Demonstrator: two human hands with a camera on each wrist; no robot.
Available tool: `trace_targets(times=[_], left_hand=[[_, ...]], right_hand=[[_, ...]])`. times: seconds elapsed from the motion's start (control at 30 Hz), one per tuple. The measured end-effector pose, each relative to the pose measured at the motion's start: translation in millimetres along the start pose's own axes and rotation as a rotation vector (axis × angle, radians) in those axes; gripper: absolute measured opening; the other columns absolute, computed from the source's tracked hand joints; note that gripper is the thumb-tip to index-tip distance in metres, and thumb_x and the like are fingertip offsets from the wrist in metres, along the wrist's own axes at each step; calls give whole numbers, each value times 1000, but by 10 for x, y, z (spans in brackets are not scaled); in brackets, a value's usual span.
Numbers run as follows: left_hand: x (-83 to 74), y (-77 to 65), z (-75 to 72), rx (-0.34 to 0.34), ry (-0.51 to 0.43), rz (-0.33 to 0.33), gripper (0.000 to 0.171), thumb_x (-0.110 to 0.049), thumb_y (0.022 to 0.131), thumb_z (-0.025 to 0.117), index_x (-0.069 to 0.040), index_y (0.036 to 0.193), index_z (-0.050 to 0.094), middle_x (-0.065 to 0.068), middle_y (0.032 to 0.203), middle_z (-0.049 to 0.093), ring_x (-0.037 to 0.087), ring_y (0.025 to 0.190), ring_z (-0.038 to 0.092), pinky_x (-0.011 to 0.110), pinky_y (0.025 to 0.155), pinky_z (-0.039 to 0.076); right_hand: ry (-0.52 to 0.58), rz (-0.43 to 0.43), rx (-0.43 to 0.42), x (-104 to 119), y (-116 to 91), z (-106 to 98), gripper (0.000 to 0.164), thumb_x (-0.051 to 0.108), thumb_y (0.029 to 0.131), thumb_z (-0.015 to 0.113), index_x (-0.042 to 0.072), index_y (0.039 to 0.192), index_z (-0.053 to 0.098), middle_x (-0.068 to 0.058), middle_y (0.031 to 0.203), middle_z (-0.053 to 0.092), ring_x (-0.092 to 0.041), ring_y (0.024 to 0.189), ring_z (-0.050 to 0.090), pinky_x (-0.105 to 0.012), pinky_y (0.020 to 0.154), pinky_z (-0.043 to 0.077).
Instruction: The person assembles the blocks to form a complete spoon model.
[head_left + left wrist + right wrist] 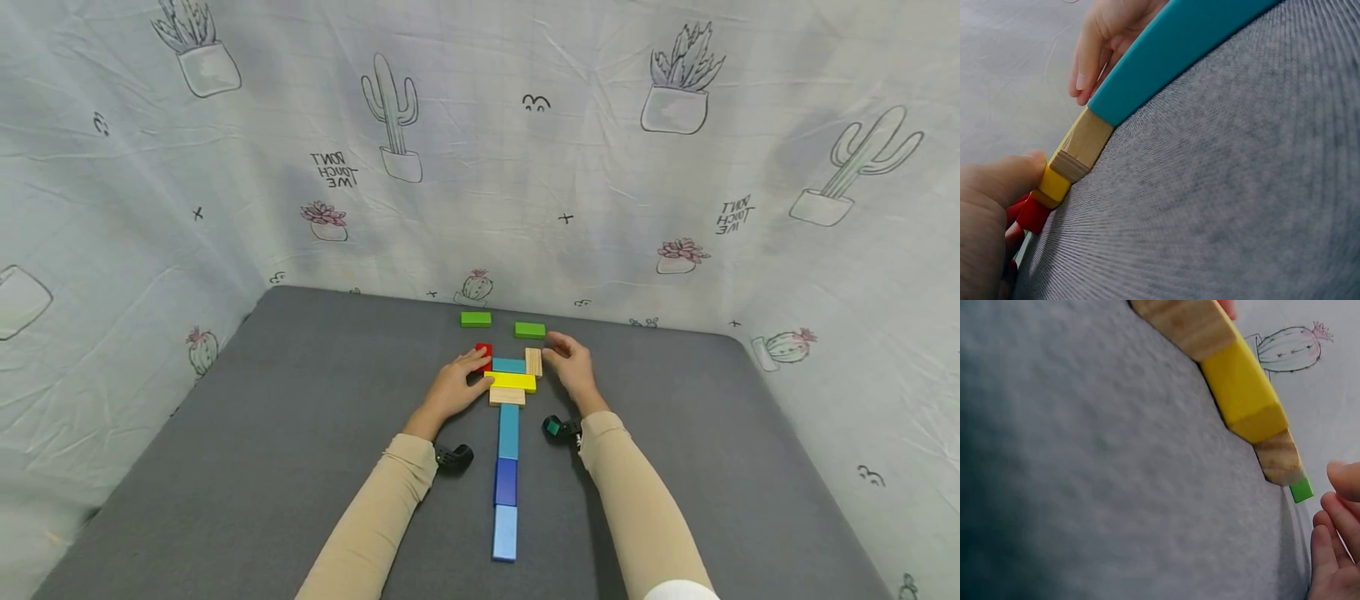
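My left hand (453, 387) lies over the left end of a row of flat blocks. Its fingers touch the red block (483, 352), while the thumb rests on the left end of the yellow block (510, 381). In the left wrist view, that thumb presses near the yellow block (1054, 186), above the red block (1034, 215). My right hand (573, 371) stands just right of an upright wooden block (533, 362), with nothing visible between its fingers. A teal block (508, 365) sits between the red and wooden blocks.
Below the yellow block come another wooden block (507, 397) and a column of a teal block (508, 431), a dark blue block (506, 482) and a light blue block (505, 533). Two green blocks, left (476, 319) and right (529, 330), lie near the patterned cloth (525, 167).
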State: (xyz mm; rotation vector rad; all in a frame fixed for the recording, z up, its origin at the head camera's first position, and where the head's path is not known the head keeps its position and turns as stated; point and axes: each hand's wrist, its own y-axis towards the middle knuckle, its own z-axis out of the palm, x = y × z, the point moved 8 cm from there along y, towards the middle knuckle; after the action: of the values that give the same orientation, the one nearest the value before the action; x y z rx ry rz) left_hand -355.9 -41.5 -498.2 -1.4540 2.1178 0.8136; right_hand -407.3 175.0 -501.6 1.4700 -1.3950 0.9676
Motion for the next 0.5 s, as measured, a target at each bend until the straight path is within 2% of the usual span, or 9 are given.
trace_targets(times=[0.3, 0.5], left_hand=[[-13, -14, -33, -10, -6, 1, 50, -35, 91, 62, -12, 135, 55, 0, 146, 45, 22, 139, 36, 46, 113, 30], [-14, -11, -7, -4, 10, 14, 50, -36, 92, 61, -12, 135, 55, 0, 146, 45, 22, 139, 37, 46, 113, 31]], right_hand=[[-58, -19, -3, 36, 77, 2, 44, 13, 93, 62, 3, 134, 51, -17, 138, 50, -32, 128, 45, -40, 106, 42], [-87, 39, 53, -27, 151, 15, 48, 15, 95, 58, 6, 141, 45, -14, 145, 43, -31, 135, 38, -43, 110, 37]])
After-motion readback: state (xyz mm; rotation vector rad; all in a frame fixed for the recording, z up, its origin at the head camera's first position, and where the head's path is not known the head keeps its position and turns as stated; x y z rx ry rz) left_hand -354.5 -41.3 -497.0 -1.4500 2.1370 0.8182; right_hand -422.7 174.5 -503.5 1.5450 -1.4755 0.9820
